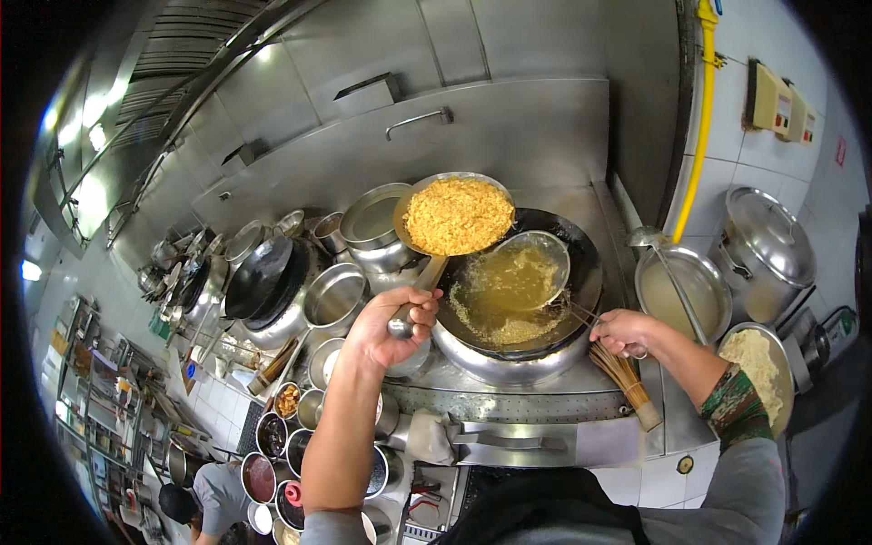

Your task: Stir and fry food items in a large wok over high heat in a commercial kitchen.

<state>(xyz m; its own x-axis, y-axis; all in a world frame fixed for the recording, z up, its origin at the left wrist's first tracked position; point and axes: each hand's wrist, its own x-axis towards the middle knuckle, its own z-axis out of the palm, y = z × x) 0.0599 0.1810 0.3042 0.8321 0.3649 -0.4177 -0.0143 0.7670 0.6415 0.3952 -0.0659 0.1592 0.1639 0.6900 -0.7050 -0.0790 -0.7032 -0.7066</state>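
My left hand (398, 325) is closed round the thick handle of a wide, round metal skimmer (401, 216). Golden fried crumbs (459, 218) are heaped in it, held above the back left rim of a black wok (586, 259). My right hand (625, 332), at the wok's right side, grips the thin wire handle of a round strainer (565, 263). The strainer's bowl dips into yellowish oil (509, 318) with pale crumbs floating in it. Just below my right hand, a bamboo wok brush (629, 381) lies on the steel stove.
Right of the wok stand a basin (722, 309) with a ladle (677, 286), a lidded pot (772, 241) and a bowl of pale flour-like stuff (783, 391). Pots (336, 295) and another wok (245, 282) stand left. Below them are sauce containers (260, 477) and a person (213, 500).
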